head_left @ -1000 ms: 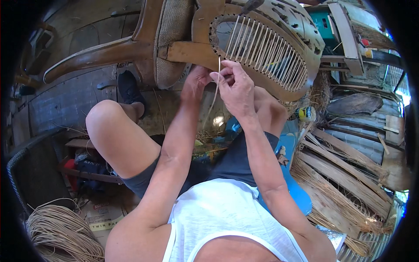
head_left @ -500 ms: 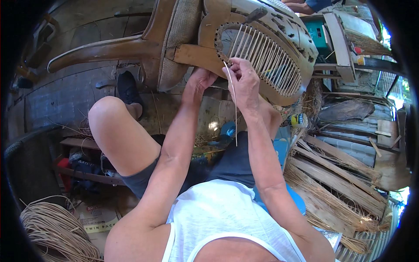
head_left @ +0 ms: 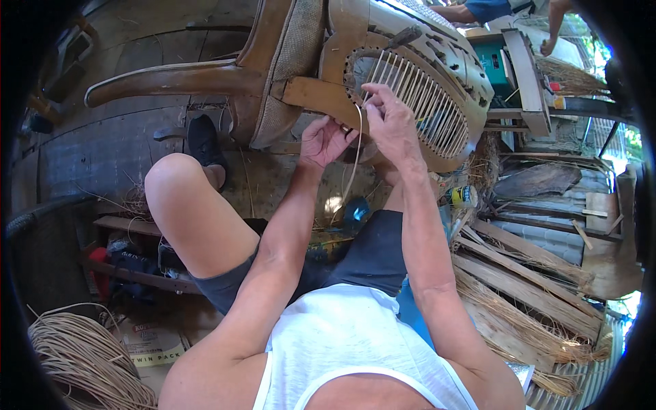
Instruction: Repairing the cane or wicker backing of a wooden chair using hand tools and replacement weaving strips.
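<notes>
A wooden chair lies on its side, and its oval back frame (head_left: 338, 104) has small holes along the rim. Parallel pale cane strips (head_left: 417, 92) span the opening. My right hand (head_left: 395, 128) is at the near left rim with its fingers curled and closed; what they pinch, if anything, is hidden. A loose cane strand (head_left: 360, 130) hangs in a curve from the rim, between my hands. Below the frame, my left hand (head_left: 325, 141) is open, palm up, with fingertips close to the strand. A dark peg-like piece (head_left: 404, 37) sticks up at the frame's far edge.
A coil of cane (head_left: 85, 355) lies at the lower left, beside a low shelf (head_left: 137, 270). Wooden planks (head_left: 526, 287) and fibre bundles (head_left: 519, 314) are on the right. A green crate (head_left: 493, 65) stands behind the chair. Another person's arm (head_left: 451, 14) shows at the top.
My left hand has come out from under the frame and opened. The strand, straight in my right hand's pinch before, now hangs curved. My right hand has stayed near the rim.
</notes>
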`<state>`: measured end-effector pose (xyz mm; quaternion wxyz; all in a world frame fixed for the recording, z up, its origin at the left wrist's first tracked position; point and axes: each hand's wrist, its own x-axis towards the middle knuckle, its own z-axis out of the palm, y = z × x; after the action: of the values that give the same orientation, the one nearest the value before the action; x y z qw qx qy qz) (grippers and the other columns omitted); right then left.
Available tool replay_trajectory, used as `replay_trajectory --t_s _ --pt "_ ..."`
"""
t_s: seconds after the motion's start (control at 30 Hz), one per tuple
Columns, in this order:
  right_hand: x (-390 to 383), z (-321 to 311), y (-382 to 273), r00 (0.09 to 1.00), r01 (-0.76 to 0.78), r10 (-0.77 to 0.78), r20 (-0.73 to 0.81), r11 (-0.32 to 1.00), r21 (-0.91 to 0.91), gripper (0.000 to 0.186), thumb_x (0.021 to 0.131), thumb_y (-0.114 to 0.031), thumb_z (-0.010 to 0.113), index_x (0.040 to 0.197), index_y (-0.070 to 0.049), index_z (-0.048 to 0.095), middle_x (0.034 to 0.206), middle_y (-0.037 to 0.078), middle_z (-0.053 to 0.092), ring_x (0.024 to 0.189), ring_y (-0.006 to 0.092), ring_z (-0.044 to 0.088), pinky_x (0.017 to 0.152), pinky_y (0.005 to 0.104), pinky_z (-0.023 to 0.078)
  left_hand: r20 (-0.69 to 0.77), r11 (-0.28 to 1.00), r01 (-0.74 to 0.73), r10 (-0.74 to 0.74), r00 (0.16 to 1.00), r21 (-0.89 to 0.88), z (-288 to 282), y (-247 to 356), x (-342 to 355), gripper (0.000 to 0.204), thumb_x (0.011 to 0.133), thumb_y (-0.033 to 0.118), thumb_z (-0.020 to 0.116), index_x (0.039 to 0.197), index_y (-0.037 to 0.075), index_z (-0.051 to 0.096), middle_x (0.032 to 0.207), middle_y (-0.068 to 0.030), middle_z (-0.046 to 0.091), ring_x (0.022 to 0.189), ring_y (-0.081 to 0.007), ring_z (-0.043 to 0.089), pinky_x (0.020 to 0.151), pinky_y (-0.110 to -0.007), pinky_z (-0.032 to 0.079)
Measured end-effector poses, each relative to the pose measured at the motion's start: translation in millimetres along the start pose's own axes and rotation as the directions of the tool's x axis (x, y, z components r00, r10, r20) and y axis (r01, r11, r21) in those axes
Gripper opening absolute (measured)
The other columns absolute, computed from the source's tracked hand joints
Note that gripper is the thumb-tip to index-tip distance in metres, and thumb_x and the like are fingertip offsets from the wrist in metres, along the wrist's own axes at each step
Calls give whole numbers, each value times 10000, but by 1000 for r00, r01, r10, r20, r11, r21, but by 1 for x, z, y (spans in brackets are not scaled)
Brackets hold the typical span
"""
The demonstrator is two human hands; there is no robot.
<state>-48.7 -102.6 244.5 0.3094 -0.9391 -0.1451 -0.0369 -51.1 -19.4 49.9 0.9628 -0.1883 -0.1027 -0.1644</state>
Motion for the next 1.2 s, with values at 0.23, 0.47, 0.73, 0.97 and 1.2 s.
replay_trajectory --t_s 0.23,0.47,0.73,0.97,1.2 --pt "-17 15 1 998 57 -57 -1 998 7 264 908 -13 631 1164 -57 674 917 104 671 799 200 671 751 315 535 -74 944 -17 44 996 330 0 -2 2 400 876 -28 656 1268 27 599 1189 -91 673 1128 -189 648 967 -324 538" --pt "-45 -4 -34 944 272 -270 -190 962 -17 136 927 -49 690 1054 -3 700 935 129 722 833 237 711 741 307 551 -226 864 -135 273 935 485 45 -24 14 304 836 -21 743 1104 61 625 1021 -32 675 929 -138 667 803 -273 544" --pt "-62 -6 -43 943 258 -203 -265 947 193 160 959 -87 672 1109 -35 693 921 77 680 733 122 625 669 238 514 -378 828 -192 430 820 526 36 -39 31 392 797 -4 797 1111 88 581 997 -12 640 875 -127 642 738 -288 530" --pt "-58 -71 -74 845 395 -291 -448 905 157 90 903 -44 720 980 -34 675 822 42 652 724 177 618 709 272 498 -263 657 -277 599 757 701 69 -51 29 326 811 -13 796 1059 82 607 951 -4 659 851 -116 646 760 -273 531" --pt "-90 -61 -83 878 470 -433 -202 860 197 85 852 -45 730 907 -57 666 817 50 655 681 183 595 606 299 465 -221 601 -235 586 779 764 58 -35 26 415 761 52 851 1101 57 613 982 -1 656 902 -141 639 858 -310 520"
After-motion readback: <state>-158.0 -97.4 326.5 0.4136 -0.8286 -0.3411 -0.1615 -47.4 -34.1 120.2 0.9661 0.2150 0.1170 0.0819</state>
